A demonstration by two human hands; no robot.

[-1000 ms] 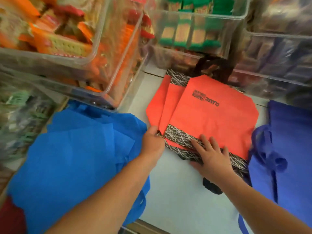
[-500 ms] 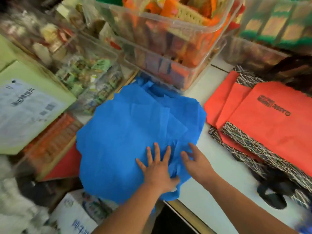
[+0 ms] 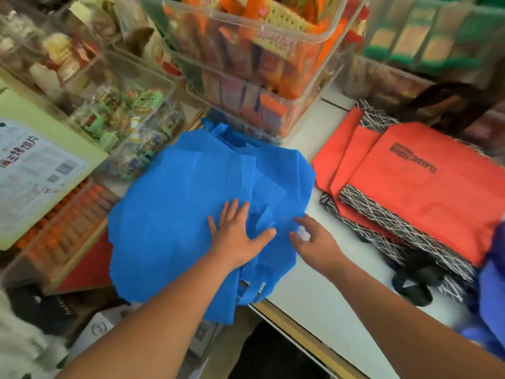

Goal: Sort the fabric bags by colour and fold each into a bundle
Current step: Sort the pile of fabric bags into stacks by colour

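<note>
1. The blue bags (image 3: 191,209) lie in a loose, creased pile on the left part of the white tabletop (image 3: 314,296). The near portion, with a handle loop, overhangs the front edge.
2. The left hand (image 3: 237,236) presses flat on the pile, fingers straight and spread, gripping nothing.
3. The right hand (image 3: 314,242) sits at the pile's right edge, fingers relaxed and slightly curved, holding nothing.
4. The red bags (image 3: 423,192), trimmed with black-and-white line-patterned bands, lie stacked flat just beside the pile, to its right.
5. Purple bags (image 3: 492,283) show at the far right edge.
6. A clear bin (image 3: 246,77) of snack packets stands behind the blue bags.
</note>
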